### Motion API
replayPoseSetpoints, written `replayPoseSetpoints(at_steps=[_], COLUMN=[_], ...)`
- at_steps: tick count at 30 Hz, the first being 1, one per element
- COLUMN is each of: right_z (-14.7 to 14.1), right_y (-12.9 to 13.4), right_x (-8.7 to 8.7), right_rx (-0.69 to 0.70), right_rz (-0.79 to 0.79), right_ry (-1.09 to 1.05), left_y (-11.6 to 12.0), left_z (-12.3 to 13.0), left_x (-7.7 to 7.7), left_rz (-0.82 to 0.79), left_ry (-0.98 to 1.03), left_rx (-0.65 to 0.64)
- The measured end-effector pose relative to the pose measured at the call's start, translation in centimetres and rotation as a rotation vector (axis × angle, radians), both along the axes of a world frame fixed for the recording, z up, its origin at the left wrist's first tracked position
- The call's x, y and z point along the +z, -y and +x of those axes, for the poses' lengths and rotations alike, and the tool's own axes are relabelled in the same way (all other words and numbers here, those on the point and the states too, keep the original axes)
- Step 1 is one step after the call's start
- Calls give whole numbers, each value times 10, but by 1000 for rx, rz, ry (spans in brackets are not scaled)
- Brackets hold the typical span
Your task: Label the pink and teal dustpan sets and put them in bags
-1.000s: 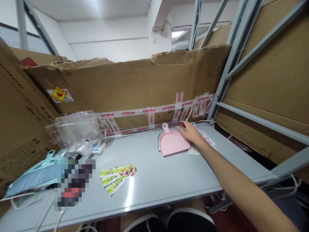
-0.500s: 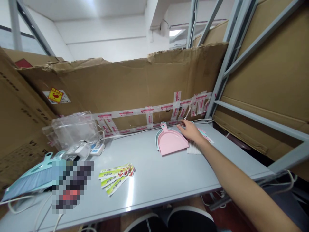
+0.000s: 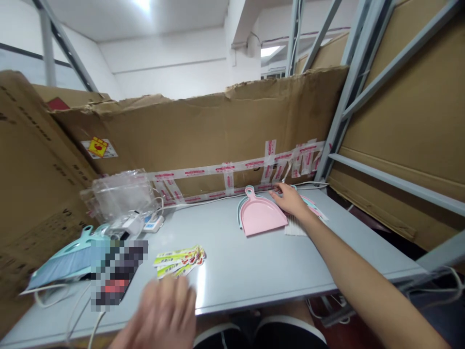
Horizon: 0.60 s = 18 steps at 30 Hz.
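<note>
The right hand (image 3: 289, 201) rests flat, grip apart and clamped on nothing, just beside the pink plastic dustpan (image 3: 259, 215), which lies on the desk (image 3: 254, 276) over a teal dustpan (image 3: 239, 213). Newly in view, the left hand (image 3: 160, 312) passes near the printed label strips (image 3: 179, 261), too blurred to judge its grip.

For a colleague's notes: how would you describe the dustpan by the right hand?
On the grey table by the taped cardboard, find the right hand. Just left of it lies a pink plastic dustpan, handle toward the cardboard, a teal edge showing beneath it.
</note>
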State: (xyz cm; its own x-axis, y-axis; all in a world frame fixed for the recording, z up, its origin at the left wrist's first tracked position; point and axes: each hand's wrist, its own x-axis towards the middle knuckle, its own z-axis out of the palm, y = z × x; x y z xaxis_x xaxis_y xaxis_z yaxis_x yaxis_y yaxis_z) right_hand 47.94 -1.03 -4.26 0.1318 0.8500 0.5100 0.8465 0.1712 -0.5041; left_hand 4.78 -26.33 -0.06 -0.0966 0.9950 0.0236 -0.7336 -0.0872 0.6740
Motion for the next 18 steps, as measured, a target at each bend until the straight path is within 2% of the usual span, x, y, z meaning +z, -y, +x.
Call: replayPoseSetpoints(at_steps=[3,6,9,11,12,14,16,18], right_z=[-1,-3,-6,-7,-7,-7,-7,-7], right_y=[0,2,4,5,5,5,6,5], right_x=[0,2,5,6,7,7,7,5], right_rx=[11,24,36,40,39,39,41,43], right_rz=[-2,-12,-33,-43,-44,-42,-38,-34], right_ry=[-3,-13,-15,-12,-12,-14,-14,-9], left_y=[-40,-63,-69,-70,-72,-76,-83,-91], left_z=[33,54,59,56,53,42,27,7], left_x=[6,7,2,-4,-8,-15,-22,-30], left_rz=[-31,-101,-103,-74,-55,-1,105,294], left_ry=[271,465,445,332,220,-169,-768,-1331], left_rx=[-72,-122,-106,-91,-62,27,117,178])
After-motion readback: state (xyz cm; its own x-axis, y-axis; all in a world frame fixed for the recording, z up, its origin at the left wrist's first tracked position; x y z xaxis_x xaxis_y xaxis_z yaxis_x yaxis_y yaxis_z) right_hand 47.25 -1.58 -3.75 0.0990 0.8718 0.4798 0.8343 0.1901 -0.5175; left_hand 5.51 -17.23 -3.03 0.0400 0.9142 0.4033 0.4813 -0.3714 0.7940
